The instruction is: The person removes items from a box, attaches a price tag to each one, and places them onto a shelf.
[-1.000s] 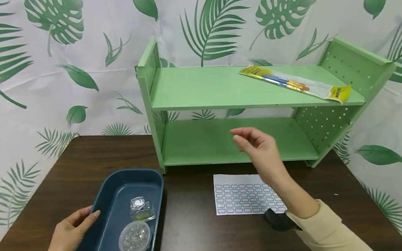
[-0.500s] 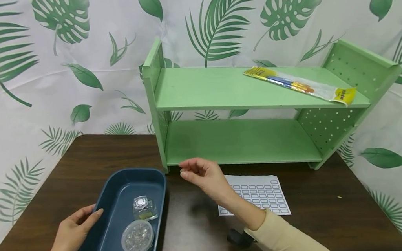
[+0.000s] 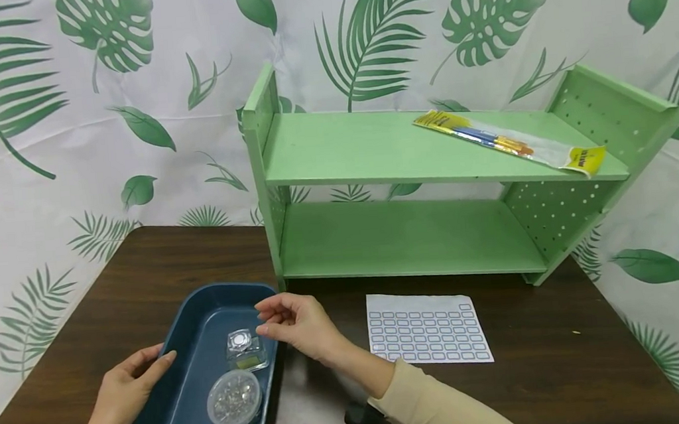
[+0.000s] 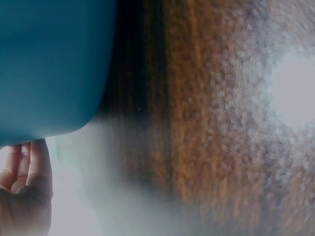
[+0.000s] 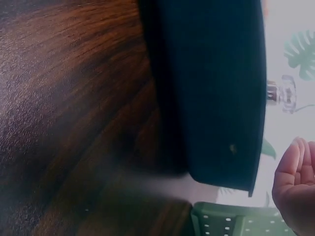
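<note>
A dark blue tray (image 3: pixel 180 397) sits on the brown table at the front left; its outer wall fills the left wrist view (image 4: pixel 49 69) and the right wrist view (image 5: pixel 211 88). Inside it lie a small clear glass bottle (image 3: pixel 241 350) and a round clear container (image 3: pixel 233 401) of small shiny pieces. My left hand (image 3: pixel 127 388) rests against the tray's left rim, fingers relaxed. My right hand (image 3: pixel 291 322) hovers over the tray's right rim, fingers loosely curled, just right of the bottle and holding nothing.
A green two-tier shelf (image 3: pixel 420 166) stands at the back of the table, with a packet of brushes (image 3: pixel 507 142) on its top board. A white label sheet (image 3: pixel 426 328) lies on the table in front of it. A leaf-print curtain hangs behind.
My right hand has swept left and down from in front of the shelf's lower board to the tray's right rim. The left hand and tray have stayed put.
</note>
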A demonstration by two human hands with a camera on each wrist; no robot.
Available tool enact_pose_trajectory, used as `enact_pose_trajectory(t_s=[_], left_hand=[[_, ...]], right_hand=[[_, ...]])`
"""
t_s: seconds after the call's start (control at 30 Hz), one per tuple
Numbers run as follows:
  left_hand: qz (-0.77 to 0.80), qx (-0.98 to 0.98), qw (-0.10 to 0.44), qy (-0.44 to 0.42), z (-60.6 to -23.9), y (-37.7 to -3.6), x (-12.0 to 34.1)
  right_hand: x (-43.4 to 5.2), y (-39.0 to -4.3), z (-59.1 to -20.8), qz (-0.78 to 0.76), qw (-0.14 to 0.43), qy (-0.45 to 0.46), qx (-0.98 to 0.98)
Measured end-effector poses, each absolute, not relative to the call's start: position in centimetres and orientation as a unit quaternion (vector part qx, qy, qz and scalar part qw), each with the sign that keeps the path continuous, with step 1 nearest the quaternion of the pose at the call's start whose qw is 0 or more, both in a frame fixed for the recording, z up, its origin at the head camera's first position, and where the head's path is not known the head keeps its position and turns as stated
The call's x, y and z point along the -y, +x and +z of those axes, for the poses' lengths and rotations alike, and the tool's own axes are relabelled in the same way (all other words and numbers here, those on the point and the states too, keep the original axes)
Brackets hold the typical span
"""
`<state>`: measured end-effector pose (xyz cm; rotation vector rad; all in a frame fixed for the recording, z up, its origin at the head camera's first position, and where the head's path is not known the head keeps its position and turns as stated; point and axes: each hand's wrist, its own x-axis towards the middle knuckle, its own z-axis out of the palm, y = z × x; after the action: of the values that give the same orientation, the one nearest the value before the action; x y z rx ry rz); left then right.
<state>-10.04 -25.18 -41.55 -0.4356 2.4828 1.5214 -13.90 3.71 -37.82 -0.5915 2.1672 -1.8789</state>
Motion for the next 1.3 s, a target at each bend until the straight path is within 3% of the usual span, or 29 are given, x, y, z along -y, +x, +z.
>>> enact_pose_trajectory(t_s=[0.43, 1.3], left_hand=[[0.514, -0.837, 0.104, -0.156, -41.6, -10.1, 25.3], [0.506, -0.839, 0.115, -0.165, -41.4, -10.4, 25.6]], right_hand=[[-2.0, -14.4, -38.1, -0.545, 0.086, -0.245, -0.797], [-1.0, -14.4, -38.0, -0.515, 0.088, -0.237, -0.819]])
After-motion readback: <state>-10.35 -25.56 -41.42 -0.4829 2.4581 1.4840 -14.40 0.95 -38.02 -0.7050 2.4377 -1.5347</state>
